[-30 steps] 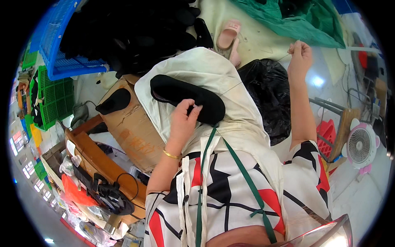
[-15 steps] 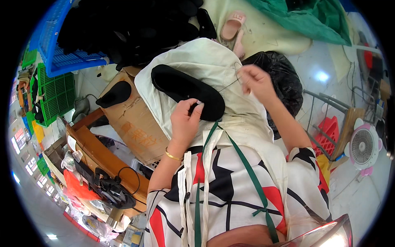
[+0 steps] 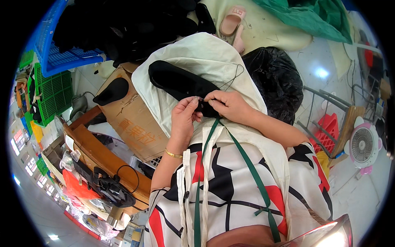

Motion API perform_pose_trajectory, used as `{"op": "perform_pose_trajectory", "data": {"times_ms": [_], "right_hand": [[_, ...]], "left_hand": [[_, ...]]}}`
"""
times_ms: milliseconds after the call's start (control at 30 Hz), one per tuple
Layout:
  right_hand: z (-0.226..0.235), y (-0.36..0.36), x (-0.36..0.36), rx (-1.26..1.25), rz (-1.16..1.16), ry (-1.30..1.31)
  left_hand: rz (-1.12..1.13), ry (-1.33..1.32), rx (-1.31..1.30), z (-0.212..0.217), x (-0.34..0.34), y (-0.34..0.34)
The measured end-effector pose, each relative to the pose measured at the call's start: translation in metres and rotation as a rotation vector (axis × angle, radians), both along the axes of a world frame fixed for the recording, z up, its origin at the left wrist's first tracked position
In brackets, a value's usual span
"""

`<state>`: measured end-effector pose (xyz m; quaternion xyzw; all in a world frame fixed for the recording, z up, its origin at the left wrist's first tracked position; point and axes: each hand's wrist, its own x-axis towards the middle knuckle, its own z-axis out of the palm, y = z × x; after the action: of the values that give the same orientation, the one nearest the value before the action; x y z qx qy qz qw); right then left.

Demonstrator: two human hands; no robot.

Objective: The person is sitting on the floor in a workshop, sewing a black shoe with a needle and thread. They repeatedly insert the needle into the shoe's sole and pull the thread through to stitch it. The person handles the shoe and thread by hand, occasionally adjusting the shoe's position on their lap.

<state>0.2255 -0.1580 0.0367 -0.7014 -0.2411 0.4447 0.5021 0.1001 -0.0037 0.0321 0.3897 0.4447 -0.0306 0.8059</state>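
Note:
A black cloth shoe (image 3: 175, 78) lies slantwise across my lap on the white apron (image 3: 201, 45). My left hand (image 3: 184, 115) is at its near side, thumb and forefinger closed in a pinch, the other fingers curled. From the right, my right hand (image 3: 228, 103) reaches over the shoe's near end, its fingertips pinched and meeting those of the left. A tiny shiny spot shows between the fingertips, too small to name. Loose dark thread (image 3: 235, 77) loops over the apron beside the shoe. My hands partly hide the shoe's near end.
A blue crate (image 3: 49, 61) and a heap of black items (image 3: 119, 29) lie at the far left. Another black shoe piece (image 3: 113, 91) rests on a cardboard box (image 3: 131, 119). A black plastic bag (image 3: 273, 82) is to the right, with pink slippers (image 3: 232, 20) beyond and a fan (image 3: 363, 144) farther right.
My right hand has come in leftward from the outstretched thread to the shoe, meeting the left fingertips. The thread, taut before, now hangs in a slack loop.

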Motion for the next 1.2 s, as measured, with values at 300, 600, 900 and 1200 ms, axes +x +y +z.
{"op": "perform_pose_trajectory", "data": {"times_ms": [300,600,900,1200], "right_hand": [[-0.002,0.002,0.001,-0.011,0.003,-0.002],[-0.001,0.003,0.006,-0.021,0.009,0.090],[-0.001,0.002,0.012,-0.078,0.045,0.318],[-0.002,0.010,0.011,-0.135,0.062,0.238]], "left_hand": [[0.003,-0.009,-0.013,0.000,0.001,0.000],[0.007,0.000,0.190,0.007,0.003,-0.011],[-0.039,0.021,0.247,0.010,0.007,-0.008],[-0.061,0.058,0.133,0.009,0.011,0.000]]}}
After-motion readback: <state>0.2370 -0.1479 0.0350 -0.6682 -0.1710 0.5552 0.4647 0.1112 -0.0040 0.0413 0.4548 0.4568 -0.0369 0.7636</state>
